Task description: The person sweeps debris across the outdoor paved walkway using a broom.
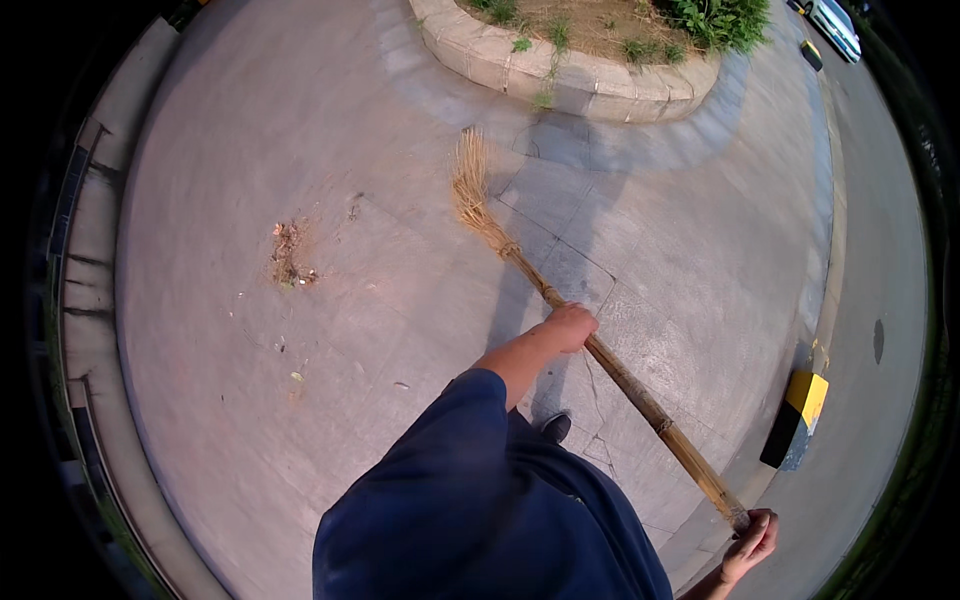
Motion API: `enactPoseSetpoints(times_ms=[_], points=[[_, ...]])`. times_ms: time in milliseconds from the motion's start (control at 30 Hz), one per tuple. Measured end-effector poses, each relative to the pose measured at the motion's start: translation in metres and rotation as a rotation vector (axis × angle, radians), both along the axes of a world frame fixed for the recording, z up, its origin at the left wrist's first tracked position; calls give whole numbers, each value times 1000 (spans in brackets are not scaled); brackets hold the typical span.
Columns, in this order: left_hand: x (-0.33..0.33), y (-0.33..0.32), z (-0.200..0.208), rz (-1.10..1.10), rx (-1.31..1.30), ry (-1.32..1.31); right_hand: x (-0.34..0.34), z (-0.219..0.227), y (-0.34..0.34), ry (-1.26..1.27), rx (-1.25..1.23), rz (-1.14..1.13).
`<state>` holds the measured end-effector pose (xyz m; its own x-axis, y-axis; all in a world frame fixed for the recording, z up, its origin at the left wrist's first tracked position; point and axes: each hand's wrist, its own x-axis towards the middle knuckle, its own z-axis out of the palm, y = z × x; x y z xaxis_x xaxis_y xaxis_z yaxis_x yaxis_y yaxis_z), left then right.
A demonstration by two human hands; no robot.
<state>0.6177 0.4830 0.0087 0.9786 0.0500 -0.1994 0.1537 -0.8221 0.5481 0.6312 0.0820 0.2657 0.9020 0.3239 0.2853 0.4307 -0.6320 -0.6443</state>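
A straw broom (655,410) with a long bamboo handle slants across the view. Its bristles (473,185) point up and away, ahead of me and slightly left of the planter. My left hand (572,326) is wrapped round the handle a little below the bristle binding. At the lower right my right hand (755,540) grips the top end of the handle, its fingers curled. Left of the bristles lies a small pile of dry leaves and dirt (288,255) on the paving, apart from the broom.
A curved stone planter (620,95) with soil and green plants stands ahead. Black-and-yellow blocks (800,410) mark the kerb on the right, beside a road. A car (835,30) is far right. Scraps (297,377) dot the pavement; a low wall (85,300) runs along the left.
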Motion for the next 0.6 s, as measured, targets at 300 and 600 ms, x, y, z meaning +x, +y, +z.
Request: enactPoseSetpoints(times_ms=[300,600], points=[[-54,102,33,-9,49,129,77,-22,105,402,571,-193],[-60,94,65,258,-89,-41,291,-8,175,641,686,233]])
